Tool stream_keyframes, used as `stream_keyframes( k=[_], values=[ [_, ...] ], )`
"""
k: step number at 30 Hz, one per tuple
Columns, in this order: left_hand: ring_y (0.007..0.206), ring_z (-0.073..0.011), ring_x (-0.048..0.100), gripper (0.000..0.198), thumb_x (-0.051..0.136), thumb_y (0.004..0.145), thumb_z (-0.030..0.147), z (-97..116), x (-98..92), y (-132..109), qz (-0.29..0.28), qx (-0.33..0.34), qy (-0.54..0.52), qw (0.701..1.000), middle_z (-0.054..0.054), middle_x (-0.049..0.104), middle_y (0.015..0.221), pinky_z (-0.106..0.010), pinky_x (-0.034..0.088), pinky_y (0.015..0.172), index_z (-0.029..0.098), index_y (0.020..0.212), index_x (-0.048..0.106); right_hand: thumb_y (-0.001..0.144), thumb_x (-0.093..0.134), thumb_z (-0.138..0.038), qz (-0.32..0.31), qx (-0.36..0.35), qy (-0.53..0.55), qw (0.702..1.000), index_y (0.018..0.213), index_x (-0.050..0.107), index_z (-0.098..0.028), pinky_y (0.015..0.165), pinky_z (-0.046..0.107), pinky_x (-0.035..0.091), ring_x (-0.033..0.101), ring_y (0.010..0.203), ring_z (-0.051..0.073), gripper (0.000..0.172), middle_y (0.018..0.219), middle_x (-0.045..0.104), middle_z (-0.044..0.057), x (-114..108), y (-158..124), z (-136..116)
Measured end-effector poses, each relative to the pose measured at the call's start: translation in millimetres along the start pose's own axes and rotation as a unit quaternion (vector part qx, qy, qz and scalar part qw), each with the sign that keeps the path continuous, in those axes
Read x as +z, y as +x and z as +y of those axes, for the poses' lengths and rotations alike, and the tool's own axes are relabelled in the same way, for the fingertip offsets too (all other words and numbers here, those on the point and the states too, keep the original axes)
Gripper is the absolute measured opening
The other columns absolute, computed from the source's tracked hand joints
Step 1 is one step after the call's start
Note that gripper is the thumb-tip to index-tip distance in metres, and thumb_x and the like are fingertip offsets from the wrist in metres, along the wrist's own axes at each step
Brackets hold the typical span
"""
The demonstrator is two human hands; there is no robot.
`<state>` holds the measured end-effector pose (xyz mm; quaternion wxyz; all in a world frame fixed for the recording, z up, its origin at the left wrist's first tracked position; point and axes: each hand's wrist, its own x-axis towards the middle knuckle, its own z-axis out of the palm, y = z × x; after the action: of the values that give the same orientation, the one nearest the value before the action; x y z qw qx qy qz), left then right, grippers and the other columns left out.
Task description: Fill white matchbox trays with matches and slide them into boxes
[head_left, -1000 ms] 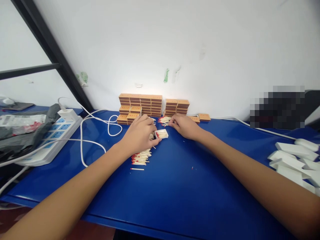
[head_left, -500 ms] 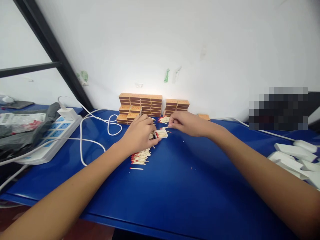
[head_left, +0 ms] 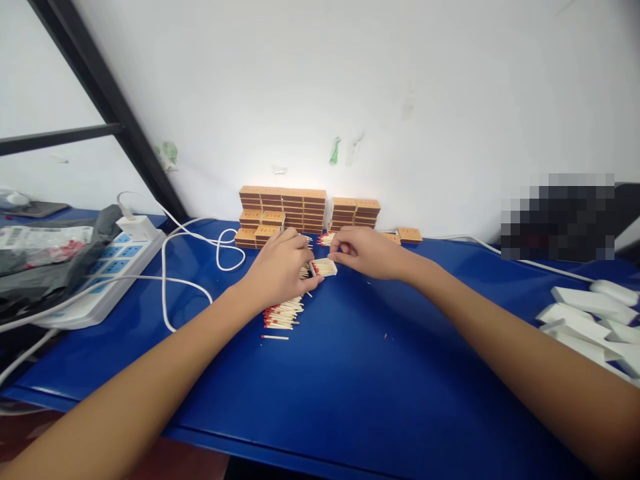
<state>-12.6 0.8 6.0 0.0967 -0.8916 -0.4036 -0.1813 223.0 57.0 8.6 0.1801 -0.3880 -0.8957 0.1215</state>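
White tray (head_left: 329,273) between the hands at the blue worktop (head_left: 370,393), red-tipped matches (head_left: 325,267) inside. Left hand (head_left: 280,268): fingers and thumb grasp its left end. Right hand (head_left: 364,251): fingertips drawn together near its far edge; cannot tell whether on a match. Stacked matchboxes (head_left: 303,210) behind.

white power strip (head_left: 111,268) beside a grey bag (head_left: 96,235) at left, white cable (head_left: 163,293) alongside, white blocks (head_left: 583,328) at far right
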Motion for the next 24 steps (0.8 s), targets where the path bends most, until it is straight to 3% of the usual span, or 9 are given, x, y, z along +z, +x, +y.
stream_keyframes(
  k=[3, 6, 13, 18, 22, 24],
  values=[
    [0.101, -0.0294, 0.058, 0.03, 0.08, 0.091, 0.045, -0.6, 1.0, -0.4, 0.006, 0.005, 0.003, 1.0, -0.01, 0.07, 0.096, -0.047, 0.047, 0.096, 0.015, 0.095, 0.08, 0.096, 0.066, -0.024, 0.038, 0.027, -0.01, 0.999, 0.085, 0.071, -0.02, 0.069, 0.031, 0.038, 0.057, 0.074, 0.018, 0.013, 0.082, 0.067, 0.004, 2.6, 1.4, 13.6],
    [0.101, -0.0295, 0.058, 0.031, 0.079, 0.092, 0.045, -0.9, 1.4, -0.8, 0.004, 0.007, 0.006, 1.0, -0.01, 0.069, 0.096, -0.047, 0.048, 0.096, 0.015, 0.095, 0.08, 0.093, 0.073, -0.029, 0.025, 0.046, -0.008, 0.999, 0.084, 0.072, -0.019, 0.068, 0.031, 0.039, 0.058, 0.075, 0.018, 0.014, 0.083, 0.068, 0.005, 9.3, 2.4, 22.5],
    [0.1, -0.0291, 0.058, 0.032, 0.08, 0.091, 0.045, -0.3, 1.2, -0.8, -0.003, 0.001, 0.005, 1.0, -0.009, 0.069, 0.094, -0.047, 0.047, 0.096, 0.014, 0.097, 0.081, 0.094, 0.062, -0.019, -0.01, 0.034, 0.029, 0.999, 0.083, 0.069, -0.019, 0.068, 0.029, 0.039, 0.058, 0.072, 0.017, 0.013, 0.083, 0.07, 0.004, 22.6, 4.0, 16.9],
    [0.101, -0.0294, 0.058, 0.032, 0.08, 0.091, 0.045, 0.1, 1.2, -1.2, -0.003, 0.001, 0.005, 1.0, -0.01, 0.069, 0.096, -0.047, 0.048, 0.096, 0.014, 0.098, 0.081, 0.101, 0.061, -0.029, 0.017, 0.07, -0.01, 0.997, 0.076, 0.063, -0.019, 0.065, 0.032, 0.035, 0.057, 0.07, 0.019, 0.027, 0.077, 0.067, 0.005, 21.9, 2.8, 19.5],
    [0.101, -0.0292, 0.057, 0.031, 0.08, 0.092, 0.045, 0.3, 1.4, -1.2, -0.001, 0.004, 0.003, 1.0, -0.009, 0.069, 0.096, -0.046, 0.048, 0.096, 0.014, 0.097, 0.081, 0.101, 0.06, -0.02, 0.088, 0.058, -0.036, 0.994, 0.096, 0.068, -0.018, 0.073, 0.032, 0.04, 0.06, 0.081, 0.022, 0.01, 0.092, 0.069, 0.008, 25.5, 2.0, 26.4],
    [0.101, -0.0293, 0.057, 0.031, 0.08, 0.092, 0.045, 0.1, 1.7, -1.1, 0.0, 0.004, 0.002, 1.0, -0.009, 0.069, 0.096, -0.047, 0.047, 0.097, 0.014, 0.097, 0.081, 0.099, 0.06, -0.017, 0.094, 0.037, -0.038, 0.994, 0.104, 0.069, -0.018, 0.078, 0.033, 0.042, 0.062, 0.087, 0.023, 0.01, 0.099, 0.068, 0.009, 28.8, 1.9, 30.2]
  ],
)
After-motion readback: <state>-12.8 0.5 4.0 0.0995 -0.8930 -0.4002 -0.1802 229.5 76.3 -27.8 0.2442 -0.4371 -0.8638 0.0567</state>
